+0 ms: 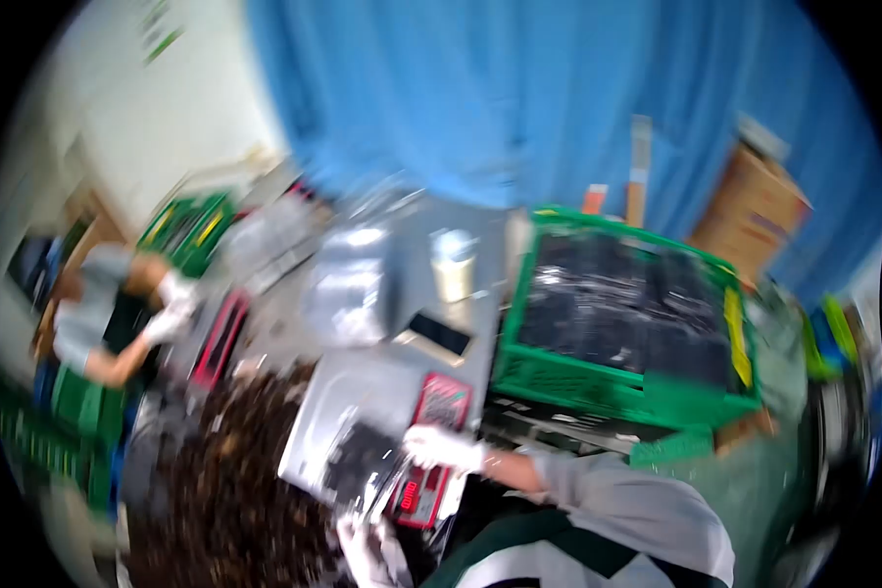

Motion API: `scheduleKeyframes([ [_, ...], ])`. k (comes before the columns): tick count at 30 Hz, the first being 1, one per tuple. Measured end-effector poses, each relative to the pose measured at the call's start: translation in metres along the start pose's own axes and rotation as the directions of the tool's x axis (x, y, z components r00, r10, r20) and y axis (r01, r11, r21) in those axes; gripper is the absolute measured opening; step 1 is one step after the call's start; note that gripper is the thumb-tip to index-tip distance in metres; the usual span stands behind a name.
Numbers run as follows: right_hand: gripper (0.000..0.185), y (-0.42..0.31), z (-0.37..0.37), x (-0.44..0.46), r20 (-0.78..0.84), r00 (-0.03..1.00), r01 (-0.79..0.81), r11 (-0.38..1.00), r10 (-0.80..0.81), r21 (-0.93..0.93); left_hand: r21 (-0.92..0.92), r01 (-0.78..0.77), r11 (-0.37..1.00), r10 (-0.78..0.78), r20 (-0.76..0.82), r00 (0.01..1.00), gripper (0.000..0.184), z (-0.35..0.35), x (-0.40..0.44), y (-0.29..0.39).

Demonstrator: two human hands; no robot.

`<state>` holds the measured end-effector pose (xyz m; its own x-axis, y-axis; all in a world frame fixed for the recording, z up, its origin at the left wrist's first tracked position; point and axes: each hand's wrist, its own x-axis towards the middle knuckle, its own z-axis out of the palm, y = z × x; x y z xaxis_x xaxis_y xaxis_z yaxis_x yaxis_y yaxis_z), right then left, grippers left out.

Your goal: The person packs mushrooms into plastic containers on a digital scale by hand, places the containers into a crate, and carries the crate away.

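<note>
A clear plastic bag with dark contents (363,464) lies on the metal pan of a weighing scale (318,412). My left hand (370,551), in a white glove, has its fingers closed at the bag's near edge. Gloved in white as well, my right hand (443,449) pinches the bag's right side, above the scale's red panel (423,500) with lit red digits. Motion blur smears the fingertips and the digits. A large heap of dark brown, loose pieces (235,480) spreads left of the scale.
A green crate (647,387) full of dark packed bags stands at the right. Behind the scale are a phone (439,335), a cup-like container (453,269) and a stack of clear plastic bags (351,284). Another person's gloved hands (171,312) are beside a second red-edged scale (220,338).
</note>
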<state>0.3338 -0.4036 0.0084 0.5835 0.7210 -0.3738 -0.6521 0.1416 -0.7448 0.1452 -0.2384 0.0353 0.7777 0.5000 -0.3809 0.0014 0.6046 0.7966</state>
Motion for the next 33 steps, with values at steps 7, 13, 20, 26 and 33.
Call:
scheduleKeyframes([
  [7,0.044,-0.001,0.005,-0.064,-0.004,0.914,0.404,0.910,-0.406,-0.094,0.424,-0.147,0.894,0.047,0.239,0.970,0.028,0.035,0.011,-0.012],
  [13,0.059,-0.036,0.012,-0.128,-0.161,0.880,0.474,0.820,-0.446,0.320,0.598,-0.400,0.694,-0.012,0.566,0.824,0.030,0.085,0.002,-0.048],
  [20,0.068,-0.172,-0.156,-0.339,-0.393,-0.177,0.296,0.332,-0.902,-0.895,0.427,-0.564,0.707,0.110,0.721,0.684,0.025,0.168,0.003,-0.044],
  [26,0.056,-0.202,-0.311,-0.479,-0.341,-0.288,-0.309,0.424,-0.895,-0.851,0.512,-0.696,0.503,0.183,0.724,0.665,0.026,0.257,0.032,-0.053],
  [33,0.058,-0.165,-0.338,-0.497,-0.299,-0.142,-0.764,0.296,-0.944,-0.573,0.348,-0.923,0.165,0.220,0.899,0.379,0.033,0.355,0.115,-0.065],
])
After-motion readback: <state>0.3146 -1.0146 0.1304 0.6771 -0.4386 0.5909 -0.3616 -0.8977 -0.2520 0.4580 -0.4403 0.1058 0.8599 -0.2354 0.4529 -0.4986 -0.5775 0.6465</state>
